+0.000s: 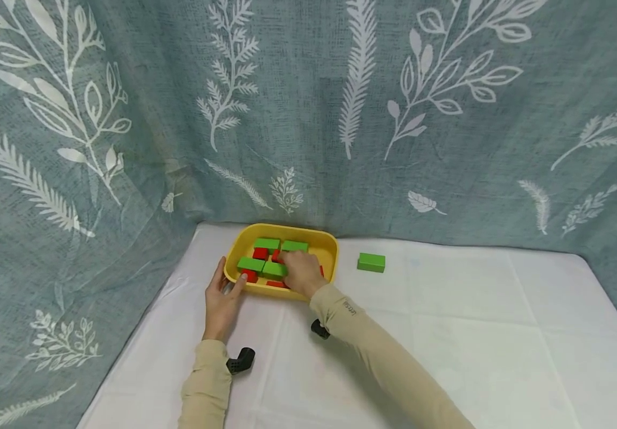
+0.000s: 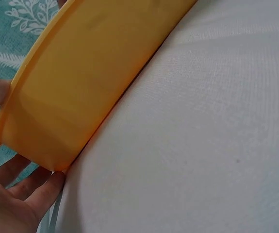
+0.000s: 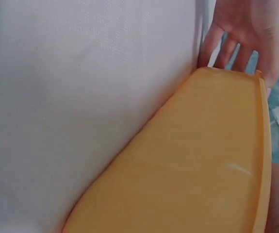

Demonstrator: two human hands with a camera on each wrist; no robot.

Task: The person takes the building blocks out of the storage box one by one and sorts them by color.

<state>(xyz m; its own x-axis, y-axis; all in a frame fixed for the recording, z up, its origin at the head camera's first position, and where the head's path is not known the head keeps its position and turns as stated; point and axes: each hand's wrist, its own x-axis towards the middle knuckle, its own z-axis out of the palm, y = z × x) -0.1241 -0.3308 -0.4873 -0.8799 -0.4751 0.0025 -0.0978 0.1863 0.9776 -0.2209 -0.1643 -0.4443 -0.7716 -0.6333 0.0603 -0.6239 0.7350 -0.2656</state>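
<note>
A yellow plastic tub (image 1: 331, 250) stands on the white-covered table, holding several green blocks (image 1: 251, 264) and red blocks (image 1: 260, 253). My left hand (image 1: 222, 304) grips its front left corner, thumb over the rim and fingers against the outer wall; the left wrist view shows the fingers (image 2: 46, 193) at the wall's base. Inside the tub, my right hand (image 1: 304, 273) reaches down from the right, index finger beside a red block (image 1: 276, 257). Its other fingertips are hidden, so a hold on that block cannot be made out. The right wrist view shows mostly the tub's outer wall (image 3: 192, 160).
A single green block (image 1: 371, 263) lies on the table (image 1: 447, 333) to the right of the tub. Behind and at the left hangs a grey-green leaf-patterned curtain (image 1: 308, 119). Black wrist devices (image 1: 241, 361) sit by both sleeves.
</note>
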